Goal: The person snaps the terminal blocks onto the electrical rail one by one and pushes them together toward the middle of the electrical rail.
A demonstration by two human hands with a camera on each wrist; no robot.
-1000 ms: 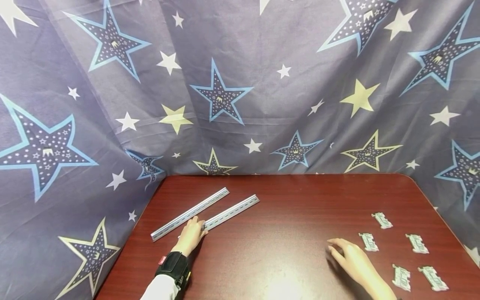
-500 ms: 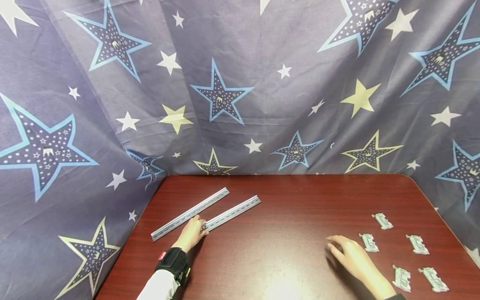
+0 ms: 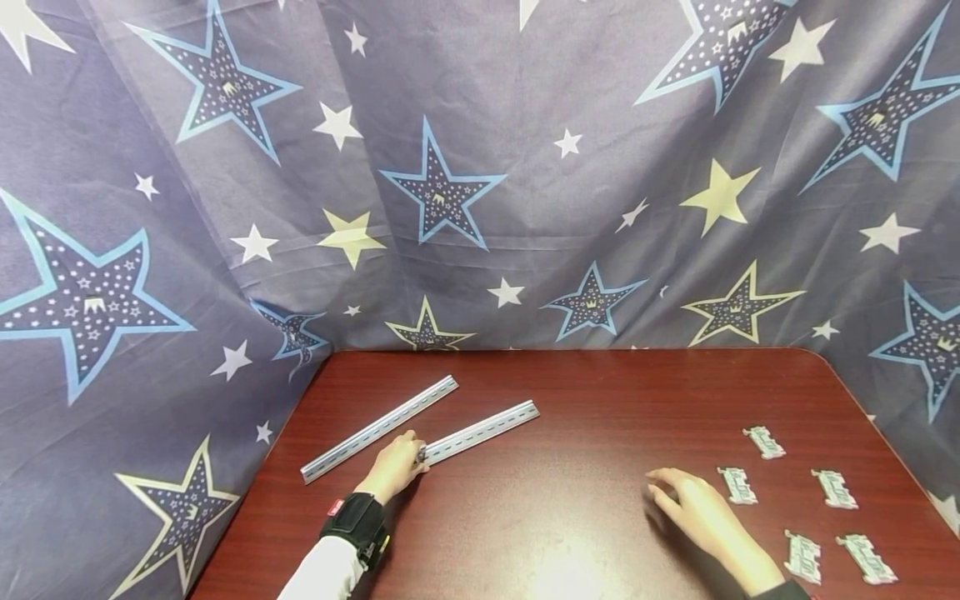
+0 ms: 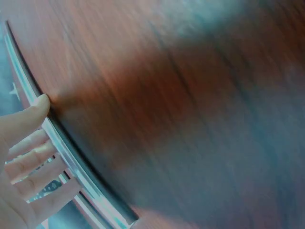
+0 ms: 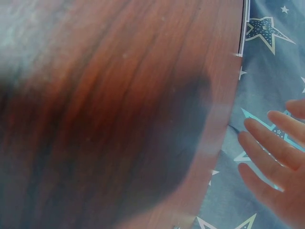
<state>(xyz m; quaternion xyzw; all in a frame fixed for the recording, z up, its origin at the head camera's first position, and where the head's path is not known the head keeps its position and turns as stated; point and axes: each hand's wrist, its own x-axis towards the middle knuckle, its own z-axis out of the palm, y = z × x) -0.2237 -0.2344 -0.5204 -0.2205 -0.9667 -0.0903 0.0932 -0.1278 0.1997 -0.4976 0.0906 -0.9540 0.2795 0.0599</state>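
My left hand pinches the near end of a slotted silver DIN rail at the left of the table. In the left wrist view, the thumb lies on one edge of that rail and the fingers reach across to the other side. A second, similar DIN rail lies roughly parallel, just beyond the hand. My right hand hovers above the table at the right, fingers relaxed, holding nothing. Its nearest neighbour is a pale green terminal block; in the right wrist view its fingers are spread.
Several more pale green terminal blocks lie scattered on the right side of the reddish-brown table. A star-patterned grey cloth hangs behind the table and along its sides.
My left hand has shifted right with the DIN rail, whose far end now sits farther right and slightly nearer. The right hand has drifted slightly left. The other rail and the terminal blocks stay put.
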